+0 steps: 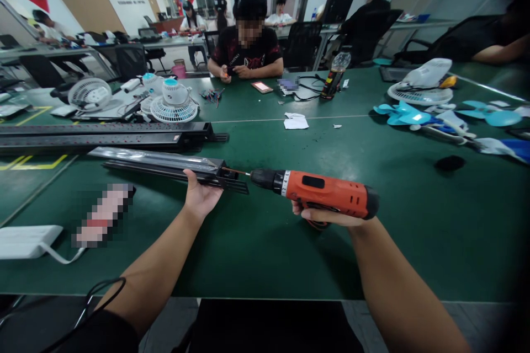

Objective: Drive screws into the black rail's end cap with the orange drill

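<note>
My right hand [327, 216] grips an orange and black cordless drill [318, 192] held level over the green table [265, 242]. The drill's thin bit points left and meets the end of a long black and silver metal strip [165, 166]. My left hand [201, 196] is closed on that end of the strip and steadies it near the bit. The strip lies flat and runs away to the left.
Two more long black strips [103, 137] lie behind. White fan parts [171, 102] sit far left, blue fan blades [403, 116] and a white fan [422, 85] far right. A white power adapter [27, 241] lies near left. A person sits opposite; paper scraps [295, 121] and a bottle [334, 77] lie between.
</note>
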The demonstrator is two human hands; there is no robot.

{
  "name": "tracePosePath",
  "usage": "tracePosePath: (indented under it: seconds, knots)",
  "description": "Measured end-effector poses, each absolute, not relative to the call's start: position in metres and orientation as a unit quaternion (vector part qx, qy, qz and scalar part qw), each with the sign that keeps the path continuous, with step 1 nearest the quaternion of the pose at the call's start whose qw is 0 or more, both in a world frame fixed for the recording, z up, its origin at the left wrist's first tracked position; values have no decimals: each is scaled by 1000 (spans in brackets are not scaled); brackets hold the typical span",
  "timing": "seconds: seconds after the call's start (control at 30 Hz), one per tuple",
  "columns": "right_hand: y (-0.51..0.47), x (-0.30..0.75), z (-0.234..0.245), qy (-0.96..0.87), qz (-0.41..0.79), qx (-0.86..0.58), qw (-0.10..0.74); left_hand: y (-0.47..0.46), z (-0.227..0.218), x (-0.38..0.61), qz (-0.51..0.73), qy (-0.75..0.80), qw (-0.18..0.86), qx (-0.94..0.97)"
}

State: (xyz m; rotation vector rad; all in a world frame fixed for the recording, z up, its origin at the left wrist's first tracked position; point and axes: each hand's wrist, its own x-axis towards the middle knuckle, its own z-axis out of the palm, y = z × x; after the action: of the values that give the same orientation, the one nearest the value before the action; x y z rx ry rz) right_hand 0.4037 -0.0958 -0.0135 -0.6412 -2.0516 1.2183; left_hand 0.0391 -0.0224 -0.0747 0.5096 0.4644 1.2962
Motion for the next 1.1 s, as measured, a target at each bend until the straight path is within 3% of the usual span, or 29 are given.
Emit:
tracePosePath:
  seconds: [0.8, 1.1]
  knots:
    - [-98, 401, -9, -790, 459, -259, 313, -23, -74, 38, 592, 226, 737, 234]
    - [-105, 400, -16, -789, 384, -291, 382, -24, -72, 39, 589, 207, 746, 232]
